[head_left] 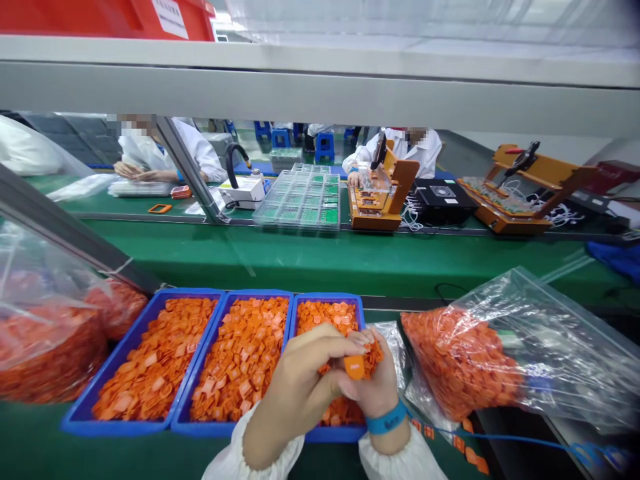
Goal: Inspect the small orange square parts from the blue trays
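Observation:
My left hand [305, 370] is closed, its thumb and fingertips on a small square orange plastic piece [354, 367] with faint markings. My right hand [384, 377], with a blue wrist strap [387, 420], curls around a handful of similar orange pieces [373, 357]. Both hands meet above the right-hand blue tray [363, 317], whose orange contents they partly cover. Two more blue trays, the middle one [181, 417] and the left one [73, 421], stand alongside, filled with loose orange pieces.
Clear bags of orange parts lie at right [465, 360] and left [50, 347]. Loose orange pieces [473, 457] and a blue cord [520, 438] are at lower right. A metal post [65, 227] and overhead shelf [320, 93] frame the bench. Two people work opposite, near orange fixtures [375, 217].

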A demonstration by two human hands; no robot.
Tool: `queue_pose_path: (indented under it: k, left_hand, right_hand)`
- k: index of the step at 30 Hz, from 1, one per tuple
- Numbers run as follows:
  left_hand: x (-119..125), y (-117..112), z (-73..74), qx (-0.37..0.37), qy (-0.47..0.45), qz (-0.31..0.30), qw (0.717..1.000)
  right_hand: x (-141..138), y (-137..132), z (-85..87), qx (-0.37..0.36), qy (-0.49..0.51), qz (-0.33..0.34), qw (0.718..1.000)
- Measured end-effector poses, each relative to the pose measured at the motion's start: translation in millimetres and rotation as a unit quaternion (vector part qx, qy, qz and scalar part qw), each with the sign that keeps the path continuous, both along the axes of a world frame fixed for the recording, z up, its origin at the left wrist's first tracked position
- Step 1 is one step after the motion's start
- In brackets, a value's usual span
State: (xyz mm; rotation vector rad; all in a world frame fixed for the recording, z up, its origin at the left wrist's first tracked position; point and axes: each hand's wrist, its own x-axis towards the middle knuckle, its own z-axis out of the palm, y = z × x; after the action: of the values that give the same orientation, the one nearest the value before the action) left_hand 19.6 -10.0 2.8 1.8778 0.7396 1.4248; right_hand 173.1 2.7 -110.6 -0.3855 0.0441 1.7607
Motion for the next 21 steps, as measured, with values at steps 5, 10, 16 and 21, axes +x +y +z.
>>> queue_pose_path:
  k: [5, 10, 16, 21]
  left_hand:
    - [-8.0, 2.8, -1.3, -0.004, 0.008, 0.001, 1.0]
    - [-23.7, 9.8, 5.8, -0.051, 0.149, -0.001, 0.988]
    - [-27.9, 19.5, 3.0, -0.099, 0.338, 0.009, 0.936]
    - [0.0, 20.0, -16.6, -0.077, 0.452, -0.031, 0.888]
  right_hand:
    - [-0.3, -0.9, 1.2, -0.046, 0.056, 0.019, 0.997]
    - [0.1, -0.1, 3.8, -0.068, 0.07, 0.015, 0.995]
    - [-1.0, 0.2, 9.6, -0.079, 0.056, 0.016, 0.995]
    - [-3.5, 2.9, 7.3, -0.074, 0.042, -0.002, 0.996]
